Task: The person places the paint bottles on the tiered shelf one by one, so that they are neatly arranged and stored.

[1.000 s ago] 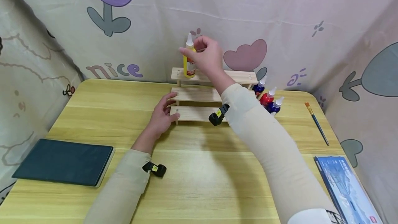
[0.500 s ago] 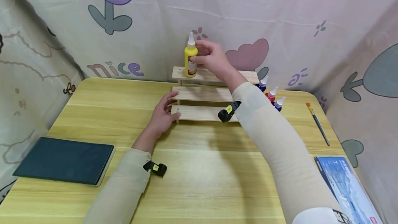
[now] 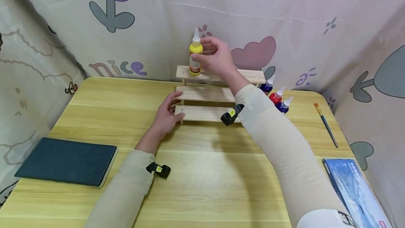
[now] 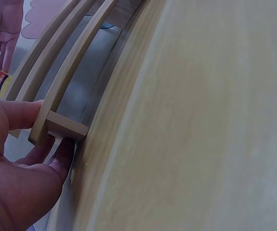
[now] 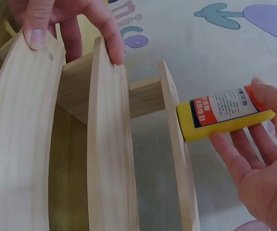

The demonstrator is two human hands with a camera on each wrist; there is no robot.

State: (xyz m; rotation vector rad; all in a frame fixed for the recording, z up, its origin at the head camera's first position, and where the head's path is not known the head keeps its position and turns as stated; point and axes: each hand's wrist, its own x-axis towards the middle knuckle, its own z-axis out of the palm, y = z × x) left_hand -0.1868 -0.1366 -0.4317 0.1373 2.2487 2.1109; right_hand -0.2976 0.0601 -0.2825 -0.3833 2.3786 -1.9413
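A three-tier wooden display shelf stands at the back of the table. On the left end of its top tier, a yellow squeeze bottle with a white pointed cap stands upright. My right hand holds this bottle from the right, thumb on its front and fingers behind. In the right wrist view the bottle's labelled side shows, its base against the top board. My left hand grips the shelf's left end, thumb on the lowest tier. The left wrist view shows its fingers around the end support.
Blue bottles and a red bottle stand right of the shelf, partly behind my right arm. A paintbrush and a blue-covered pad lie at the right. A dark flat book lies at the left. A printed curtain hangs behind.
My right thumb has moved from the bottle's left side round to its front, and the hand has shifted slightly right. The bottle stays on the top tier. My left hand keeps its grip.
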